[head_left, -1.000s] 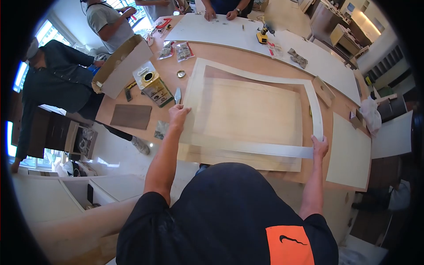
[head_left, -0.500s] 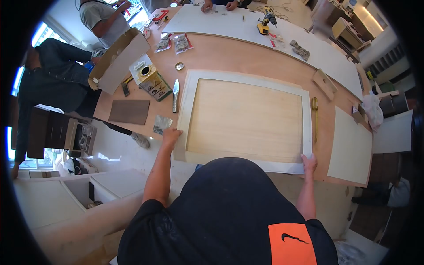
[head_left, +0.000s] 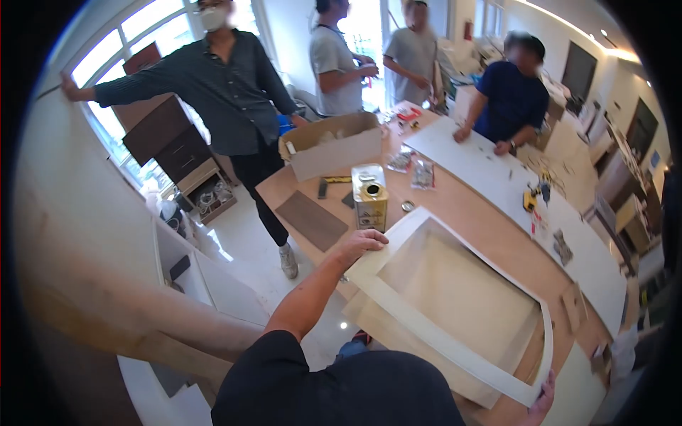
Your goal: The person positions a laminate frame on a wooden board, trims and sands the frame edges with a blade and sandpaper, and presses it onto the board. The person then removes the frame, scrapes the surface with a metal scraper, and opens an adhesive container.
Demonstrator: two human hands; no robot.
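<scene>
A white rectangular frame [head_left: 446, 339] is raised at a tilt above a thin pale wooden panel [head_left: 469, 280]. My left hand [head_left: 364, 246] grips the frame's near left corner, its fingers lying over the top face. At the opposite near corner my right hand [head_left: 545, 399] is closed on the edge, partly hidden by the frame. Through the frame's opening the panel shows, lying on the table and jutting past the near edge. Just beyond my left hand stands a metal can [head_left: 371, 202] with an open spout, a small round lid [head_left: 407, 206] beside it.
A brown board [head_left: 311, 220] and a cardboard box [head_left: 337, 156] lie on the table [head_left: 476, 219]. Plastic packets [head_left: 422, 174] are behind the can. A cordless drill [head_left: 531, 197] rests on a long white panel [head_left: 490, 160]. Several people stand around the table.
The white frame has come up off the wooden panel and tilted, held by both my hands. My view has swung up and left, bringing the people into sight.
</scene>
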